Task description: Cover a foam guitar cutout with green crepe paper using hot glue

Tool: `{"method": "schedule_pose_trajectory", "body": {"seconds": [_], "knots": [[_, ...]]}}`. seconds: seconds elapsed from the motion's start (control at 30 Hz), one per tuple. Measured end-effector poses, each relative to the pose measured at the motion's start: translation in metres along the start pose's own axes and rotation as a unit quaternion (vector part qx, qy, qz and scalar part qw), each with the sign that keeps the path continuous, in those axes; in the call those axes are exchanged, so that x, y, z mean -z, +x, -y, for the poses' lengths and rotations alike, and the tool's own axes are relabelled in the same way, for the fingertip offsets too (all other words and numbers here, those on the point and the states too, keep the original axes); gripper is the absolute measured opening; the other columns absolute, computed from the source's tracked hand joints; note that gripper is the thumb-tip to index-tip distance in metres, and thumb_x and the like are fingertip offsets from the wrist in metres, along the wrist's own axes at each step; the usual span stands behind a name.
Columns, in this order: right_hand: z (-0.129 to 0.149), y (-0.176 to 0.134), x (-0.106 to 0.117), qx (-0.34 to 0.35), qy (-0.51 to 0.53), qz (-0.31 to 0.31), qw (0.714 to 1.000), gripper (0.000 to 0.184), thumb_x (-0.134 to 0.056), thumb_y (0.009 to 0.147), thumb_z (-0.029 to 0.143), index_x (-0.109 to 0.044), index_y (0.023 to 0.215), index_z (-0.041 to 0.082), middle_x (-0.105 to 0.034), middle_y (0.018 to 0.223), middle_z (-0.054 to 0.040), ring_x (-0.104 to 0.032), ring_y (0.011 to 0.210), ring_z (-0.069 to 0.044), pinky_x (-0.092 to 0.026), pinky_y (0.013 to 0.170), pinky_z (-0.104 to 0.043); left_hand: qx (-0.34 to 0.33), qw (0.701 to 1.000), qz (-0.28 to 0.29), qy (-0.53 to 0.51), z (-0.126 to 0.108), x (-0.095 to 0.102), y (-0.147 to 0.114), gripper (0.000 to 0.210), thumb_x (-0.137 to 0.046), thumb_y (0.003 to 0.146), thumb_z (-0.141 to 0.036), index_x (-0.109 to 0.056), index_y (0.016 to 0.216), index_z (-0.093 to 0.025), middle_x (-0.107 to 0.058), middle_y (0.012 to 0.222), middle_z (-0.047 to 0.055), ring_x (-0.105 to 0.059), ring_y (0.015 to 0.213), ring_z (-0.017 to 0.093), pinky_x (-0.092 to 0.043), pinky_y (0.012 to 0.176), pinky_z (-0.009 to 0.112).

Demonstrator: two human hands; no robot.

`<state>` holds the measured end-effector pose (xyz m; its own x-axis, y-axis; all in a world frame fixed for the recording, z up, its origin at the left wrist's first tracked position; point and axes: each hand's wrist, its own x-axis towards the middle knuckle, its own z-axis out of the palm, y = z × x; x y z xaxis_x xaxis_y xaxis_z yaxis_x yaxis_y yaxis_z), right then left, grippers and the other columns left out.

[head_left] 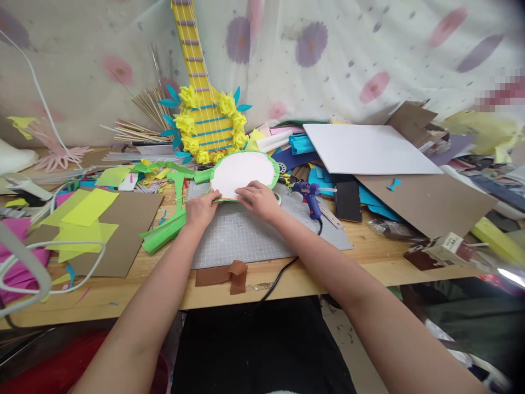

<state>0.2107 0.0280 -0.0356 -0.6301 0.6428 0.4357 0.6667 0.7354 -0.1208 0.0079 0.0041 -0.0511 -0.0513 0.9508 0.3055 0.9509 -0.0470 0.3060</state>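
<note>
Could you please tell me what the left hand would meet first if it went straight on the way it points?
The left hand would likely meet the green-edged white disc first; it already appears to touch the near-left edge. Whether it would push the disc or slide over it is unclear.

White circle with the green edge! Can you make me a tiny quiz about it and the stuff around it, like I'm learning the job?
1. True or false: the fingers of the right hand rest on the white disc.
2. Pick one: in this view, where is the glue gun?
A: left of the disc
B: right of the disc
C: on top of the disc
3. Fill in: the flowers around the body of the toy guitar are ____.

Key: 1 true; 2 B; 3 yellow.
</note>
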Motion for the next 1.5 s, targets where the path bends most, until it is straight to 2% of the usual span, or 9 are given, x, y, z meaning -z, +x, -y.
{"method": "schedule_pose_trajectory", "body": {"seconds": [0.17,0.33,0.5,0.67,0.77,0.93,1.07,1.23,1.5], "knots": [[-0.026,-0.074,0.039,-0.083,0.007,-0.069,0.994,0.035,-0.043,0.096,0.037,-0.072,0.089,0.020,-0.072,0.087,-0.0083,-0.061,0.082,-0.019,-0.043,0.074,-0.030,0.006,1.000,0.004,-0.004,-0.004,0.003,-0.001,0.026,-0.059,0.084,-0.032,-0.071,0.108,-0.030,-0.071,0.116,0.004,-0.068,0.101,0.028,-0.052,0.085,0.042],[-0.059,-0.141,0.061,-0.303,-0.042,-0.103,0.947,0.051,-0.046,0.086,0.063,-0.060,0.062,0.020,-0.062,0.064,-0.0061,-0.056,0.064,-0.018,-0.036,0.059,-0.029,-0.045,0.998,-0.024,-0.029,-0.005,0.004,-0.005,0.037,-0.058,0.078,-0.022,-0.068,0.113,-0.026,-0.067,0.123,0.005,-0.062,0.114,0.026,-0.045,0.100,0.043],[-0.083,-0.131,0.051,-0.392,-0.041,-0.139,0.908,0.056,-0.059,0.069,0.072,-0.061,0.087,0.018,-0.064,0.090,-0.0123,-0.058,0.090,-0.027,-0.044,0.075,-0.036,-0.148,0.982,-0.099,-0.059,-0.004,0.022,-0.013,0.052,-0.051,0.073,-0.016,-0.061,0.123,-0.025,-0.063,0.129,0.003,-0.052,0.127,0.024,-0.019,0.119,0.046],[-0.091,-0.106,0.032,-0.484,0.050,-0.091,0.869,0.040,-0.064,0.070,0.055,-0.064,0.082,0.016,-0.066,0.084,-0.0133,-0.062,0.086,-0.029,-0.046,0.075,-0.038,-0.058,0.973,-0.214,-0.066,0.019,0.041,-0.010,0.033,-0.042,0.085,-0.024,-0.065,0.109,-0.022,-0.070,0.114,0.006,-0.060,0.112,0.022,-0.028,0.114,0.044],[-0.090,-0.108,0.034,-0.537,0.089,-0.145,0.826,0.038,-0.064,0.069,0.054,-0.064,0.075,0.016,-0.066,0.072,-0.0107,-0.064,0.075,-0.028,-0.047,0.069,-0.038,0.011,0.979,-0.189,-0.069,0.034,0.042,-0.004,0.027,-0.044,0.089,-0.035,-0.068,0.091,-0.021,-0.072,0.101,0.009,-0.062,0.102,0.024,-0.041,0.101,0.043],[-0.071,-0.097,0.055,-0.455,0.233,-0.298,0.806,0.049,-0.063,0.065,0.063,-0.064,0.081,0.017,-0.066,0.069,-0.0070,-0.060,0.062,-0.020,-0.047,0.059,-0.033,-0.053,0.990,-0.103,-0.081,0.032,0.039,-0.005,0.025,-0.068,0.076,-0.039,-0.066,0.095,-0.023,-0.065,0.116,0.006,-0.056,0.113,0.025,-0.043,0.099,0.038],[-0.032,-0.064,0.058,-0.390,0.412,-0.166,0.807,0.043,-0.067,0.065,0.060,-0.061,0.073,0.018,-0.059,0.057,-0.0008,-0.049,0.047,-0.011,-0.039,0.048,-0.026,-0.162,0.985,-0.020,-0.057,0.017,0.035,-0.011,0.035,-0.076,0.068,-0.035,-0.065,0.100,-0.023,-0.059,0.113,0.007,-0.052,0.112,0.026,-0.041,0.101,0.040],[0.004,-0.036,0.041,-0.349,0.476,0.000,0.807,0.042,-0.067,0.069,0.060,-0.060,0.066,0.019,-0.050,0.047,0.0033,-0.042,0.042,-0.008,-0.034,0.043,-0.024,-0.182,0.982,0.019,-0.046,0.014,0.032,-0.011,0.023,-0.075,0.068,-0.034,-0.067,0.085,-0.023,-0.057,0.101,0.005,-0.051,0.107,0.026,-0.041,0.098,0.042],[0.013,-0.028,0.013,-0.369,0.412,0.017,0.833,0.045,-0.064,0.071,0.065,-0.058,0.063,0.021,-0.046,0.042,0.0040,-0.043,0.039,-0.010,-0.035,0.042,-0.025,-0.062,0.994,-0.065,-0.061,0.021,0.036,-0.008,0.014,-0.063,0.077,-0.030,-0.062,0.089,-0.022,-0.058,0.106,0.007,-0.053,0.109,0.026,-0.042,0.097,0.040]]}}
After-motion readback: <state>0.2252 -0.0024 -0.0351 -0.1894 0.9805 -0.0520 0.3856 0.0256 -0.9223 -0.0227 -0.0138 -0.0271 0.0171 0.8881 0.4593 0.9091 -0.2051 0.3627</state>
